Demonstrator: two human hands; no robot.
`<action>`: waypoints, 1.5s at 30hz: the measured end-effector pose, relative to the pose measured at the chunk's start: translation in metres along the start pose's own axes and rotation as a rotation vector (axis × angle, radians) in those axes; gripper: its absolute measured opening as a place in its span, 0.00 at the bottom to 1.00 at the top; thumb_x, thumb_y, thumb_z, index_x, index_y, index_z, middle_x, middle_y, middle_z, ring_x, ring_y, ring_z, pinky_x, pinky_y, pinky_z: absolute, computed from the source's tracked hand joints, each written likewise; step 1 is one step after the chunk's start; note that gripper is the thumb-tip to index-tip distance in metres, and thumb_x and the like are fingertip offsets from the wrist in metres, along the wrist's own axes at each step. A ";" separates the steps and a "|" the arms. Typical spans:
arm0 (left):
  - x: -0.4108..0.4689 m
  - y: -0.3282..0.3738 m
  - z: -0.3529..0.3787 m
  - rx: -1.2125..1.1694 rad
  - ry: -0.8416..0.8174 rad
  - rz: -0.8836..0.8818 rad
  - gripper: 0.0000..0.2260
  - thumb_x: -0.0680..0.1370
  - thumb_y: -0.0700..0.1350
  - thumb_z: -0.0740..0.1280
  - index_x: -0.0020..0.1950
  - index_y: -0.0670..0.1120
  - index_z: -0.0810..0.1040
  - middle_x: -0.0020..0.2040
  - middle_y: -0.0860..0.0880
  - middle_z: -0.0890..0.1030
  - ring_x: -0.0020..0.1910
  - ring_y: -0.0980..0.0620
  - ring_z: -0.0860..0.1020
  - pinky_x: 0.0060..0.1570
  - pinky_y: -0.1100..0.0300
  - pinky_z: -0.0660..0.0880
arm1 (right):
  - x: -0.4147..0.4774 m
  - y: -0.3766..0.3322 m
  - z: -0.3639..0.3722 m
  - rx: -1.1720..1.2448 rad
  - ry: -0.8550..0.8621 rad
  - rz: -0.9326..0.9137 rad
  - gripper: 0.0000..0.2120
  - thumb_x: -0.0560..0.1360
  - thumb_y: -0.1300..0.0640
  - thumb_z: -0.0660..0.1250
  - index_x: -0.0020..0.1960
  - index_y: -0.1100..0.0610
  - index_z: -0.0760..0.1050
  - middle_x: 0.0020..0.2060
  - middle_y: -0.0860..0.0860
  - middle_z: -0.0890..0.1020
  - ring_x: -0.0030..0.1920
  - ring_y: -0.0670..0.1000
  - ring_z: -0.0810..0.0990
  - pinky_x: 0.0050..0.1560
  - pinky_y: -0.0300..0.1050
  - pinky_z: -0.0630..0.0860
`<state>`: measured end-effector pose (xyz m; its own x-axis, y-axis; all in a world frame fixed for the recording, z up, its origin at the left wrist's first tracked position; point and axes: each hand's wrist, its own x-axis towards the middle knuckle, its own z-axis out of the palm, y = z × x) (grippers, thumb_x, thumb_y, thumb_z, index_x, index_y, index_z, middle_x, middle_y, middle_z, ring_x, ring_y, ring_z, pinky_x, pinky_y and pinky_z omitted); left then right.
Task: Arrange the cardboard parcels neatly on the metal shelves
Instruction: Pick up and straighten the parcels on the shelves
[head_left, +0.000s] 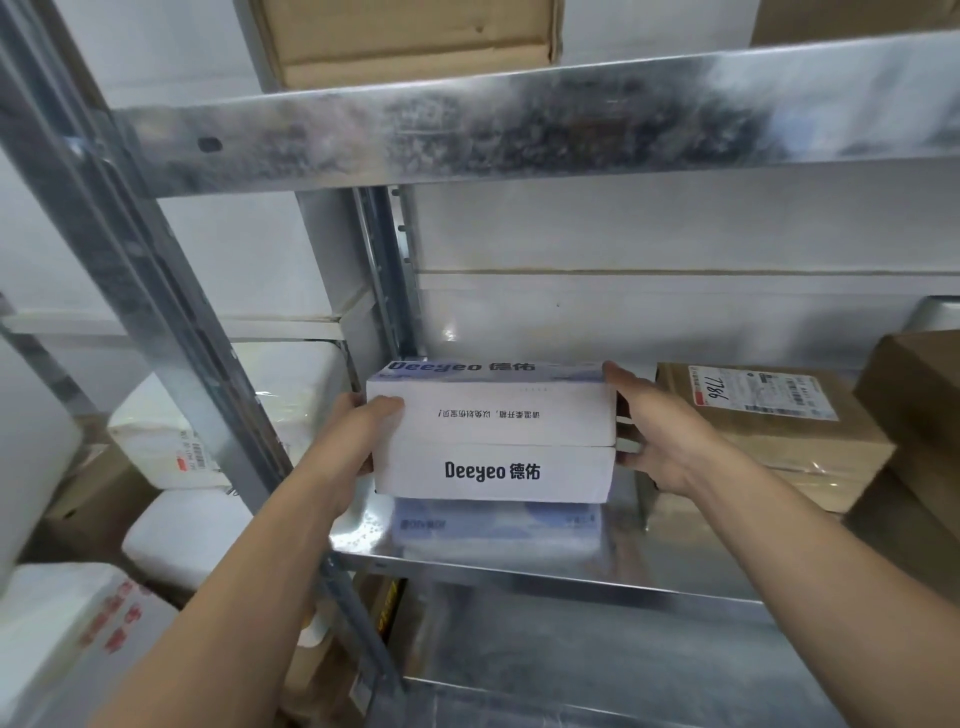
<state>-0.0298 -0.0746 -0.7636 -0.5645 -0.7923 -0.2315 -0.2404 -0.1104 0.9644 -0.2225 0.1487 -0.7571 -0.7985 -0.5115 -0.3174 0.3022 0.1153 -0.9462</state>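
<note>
Parcels: two white boxes (492, 441) printed "Deeyeo" are sitting one on the other at the left end of the metal shelf (519, 571); whether the lower one is resting on the steel or hanging just above it, I cannot tell
Left hand: the left hand (358, 436) is wrapping round the left end of the pair; its thumb is hooking over the front of the upper box and its fingers are curling behind the end
Right hand: the right hand (654, 441) is pressing against the right end; its fingers are lying fairly straight and spread across both boxes, so the pair is being squeezed between the two hands
Handling: the faces are looking flat and square-edged, so the board is probably stiff; the weight is likely modest, though that is a guess; the smooth printed card may be sliding box on box, and on the shiny steel too
Where to hold: the two short ends, low enough to be catching the lower box, seem the safest hold; squeezing the upper one alone is risking a slip
Neighbours: a brown parcel (769, 431) with a shipping label is lying just beside the right hand
</note>
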 end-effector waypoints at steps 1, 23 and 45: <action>0.000 0.001 0.000 -0.026 -0.001 -0.014 0.14 0.81 0.49 0.66 0.65 0.47 0.71 0.56 0.45 0.82 0.51 0.44 0.80 0.58 0.44 0.77 | -0.001 -0.001 0.000 0.014 -0.003 0.004 0.18 0.80 0.42 0.67 0.64 0.53 0.75 0.56 0.51 0.84 0.57 0.54 0.82 0.59 0.58 0.78; 0.004 0.005 0.002 -0.055 0.019 -0.071 0.18 0.80 0.61 0.63 0.60 0.51 0.83 0.54 0.43 0.86 0.45 0.42 0.80 0.50 0.49 0.73 | 0.001 0.007 0.006 -0.077 0.001 -0.070 0.18 0.79 0.53 0.71 0.67 0.44 0.74 0.53 0.50 0.85 0.51 0.53 0.84 0.49 0.53 0.79; 0.023 0.004 0.013 0.082 0.073 -0.002 0.05 0.79 0.48 0.70 0.51 0.47 0.80 0.47 0.46 0.85 0.41 0.44 0.82 0.48 0.48 0.80 | 0.005 0.002 0.022 -0.337 -0.005 -0.120 0.06 0.79 0.52 0.69 0.45 0.54 0.79 0.42 0.49 0.84 0.44 0.51 0.82 0.47 0.44 0.74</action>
<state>-0.0542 -0.0858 -0.7664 -0.5054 -0.8343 -0.2202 -0.3065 -0.0649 0.9497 -0.2147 0.1278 -0.7598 -0.8154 -0.5422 -0.2028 0.0168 0.3280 -0.9445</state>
